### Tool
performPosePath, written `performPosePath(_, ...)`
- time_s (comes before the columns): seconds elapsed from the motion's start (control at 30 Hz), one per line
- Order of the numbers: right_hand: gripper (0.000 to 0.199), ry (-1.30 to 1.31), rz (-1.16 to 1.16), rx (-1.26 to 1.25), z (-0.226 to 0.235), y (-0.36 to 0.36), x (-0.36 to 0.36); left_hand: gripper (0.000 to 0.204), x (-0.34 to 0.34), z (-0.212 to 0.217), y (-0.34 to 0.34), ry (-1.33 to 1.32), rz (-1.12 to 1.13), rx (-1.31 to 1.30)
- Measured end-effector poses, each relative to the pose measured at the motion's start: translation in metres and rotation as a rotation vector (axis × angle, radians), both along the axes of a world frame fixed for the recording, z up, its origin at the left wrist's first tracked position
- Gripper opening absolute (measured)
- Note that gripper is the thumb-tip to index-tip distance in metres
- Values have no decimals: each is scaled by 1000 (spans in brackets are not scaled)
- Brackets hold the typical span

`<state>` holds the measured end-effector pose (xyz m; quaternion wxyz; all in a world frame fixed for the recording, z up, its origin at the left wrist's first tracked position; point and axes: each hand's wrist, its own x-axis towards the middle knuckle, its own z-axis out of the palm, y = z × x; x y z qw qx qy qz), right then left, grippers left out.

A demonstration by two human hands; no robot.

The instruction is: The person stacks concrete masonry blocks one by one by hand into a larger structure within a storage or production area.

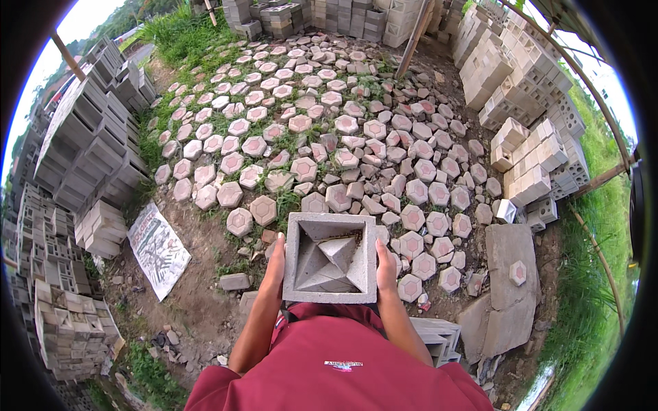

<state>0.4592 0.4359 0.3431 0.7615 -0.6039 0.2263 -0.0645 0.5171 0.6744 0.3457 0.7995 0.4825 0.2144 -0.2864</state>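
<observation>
A square grey concrete ventilation block (332,296) is held up in front of my body, its patterned face turned upward. Inside its frame are slanting triangular faces and a raised wedge, with dark openings between them. My left hand (277,257) presses flat against the block's left side. On the opposite side my right hand (386,264) does the same, so the block is clamped between both palms. The undersides of the hands and of the block are hidden.
Hexagonal pavers (303,169) and broken pieces cover the ground ahead. Stacked blocks stand at left (89,144) and right (524,75). A printed sheet (159,250) lies at left, a concrete slab (510,301) at right. A wooden post (415,40) rises at the back. Blocks (439,335) stand by my right side.
</observation>
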Motion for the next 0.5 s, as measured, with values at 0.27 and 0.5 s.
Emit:
performPosePath(0.27, 47, -152, 33, -99, -18, -56, 177, 64, 168, -52, -45, -153, 60, 38)
performPosePath(0.5, 46, -168, 59, -76, -16, -100, 308, 61, 300, -65, -80, -192, 110, 117)
